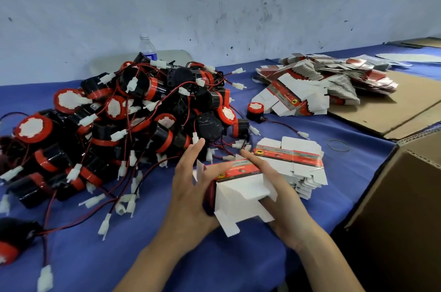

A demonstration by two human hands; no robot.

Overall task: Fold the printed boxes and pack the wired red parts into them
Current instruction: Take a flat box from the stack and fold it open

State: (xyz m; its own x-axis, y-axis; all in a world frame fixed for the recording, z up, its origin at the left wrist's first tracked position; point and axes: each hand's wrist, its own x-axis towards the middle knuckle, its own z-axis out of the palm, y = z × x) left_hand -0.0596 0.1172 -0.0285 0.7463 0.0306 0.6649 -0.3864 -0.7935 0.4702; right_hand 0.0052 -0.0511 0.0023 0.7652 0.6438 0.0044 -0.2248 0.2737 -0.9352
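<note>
Parts in red and black (114, 120), each trailing a thin wire with a white plug, are heaped on the left of the blue-covered table (214, 268). A water bottle (148, 49) is seen upright behind the heap, by the wall. Near the front edge, a partly folded printed box (241, 196) is held between both hands, its white flaps still open. The left hand (188, 189) is laid flat against the box's left end, fingers straight and spread, and one red part (208, 198) is pressed there at the opening. The right hand (281, 208) is wrapped round the box's right side, forefinger along the printed top. A stack of flat boxes (298, 160) lies just behind it. Further back, a lone part (255, 110) is set beside a larger pile of flat boxes (322, 79). A brown carton (405, 196) stands at far right.
</note>
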